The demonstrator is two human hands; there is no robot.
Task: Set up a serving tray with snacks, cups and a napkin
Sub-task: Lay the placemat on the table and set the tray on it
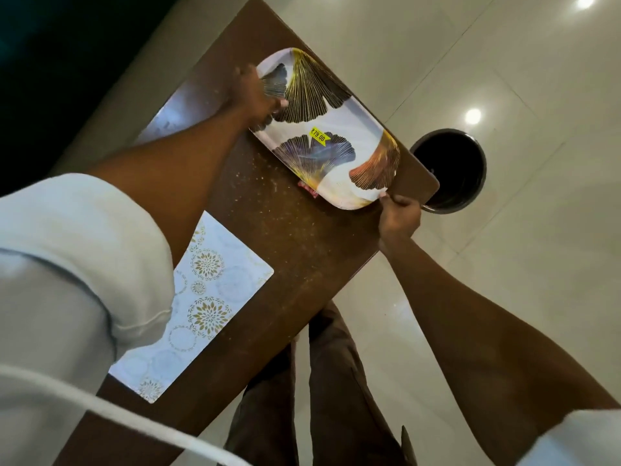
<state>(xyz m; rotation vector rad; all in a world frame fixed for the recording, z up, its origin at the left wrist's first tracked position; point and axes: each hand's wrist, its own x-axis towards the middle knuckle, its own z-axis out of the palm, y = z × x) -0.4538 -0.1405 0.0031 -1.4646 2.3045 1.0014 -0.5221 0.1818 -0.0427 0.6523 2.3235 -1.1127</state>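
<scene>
A long white serving tray (pixel 356 129) printed with dark and gold ginkgo leaves and a yellow price sticker lies on the far end of the brown table (pixel 295 250). My left hand (pixel 255 95) grips the tray's far-left rim, thumb over the edge. At the near-right corner my right hand (pixel 400 215) pinches the rim. A small red packet (pixel 309 190) peeks out from under the tray's near edge. No cups, snacks or napkin can be made out on the tray.
A white placemat (pixel 208 290) with gold floral circles lies on the near part of the table. Another pale mat (pixel 181 109) lies under my left forearm. A dark round bin (pixel 450 169) stands on the tiled floor beyond the table's right corner.
</scene>
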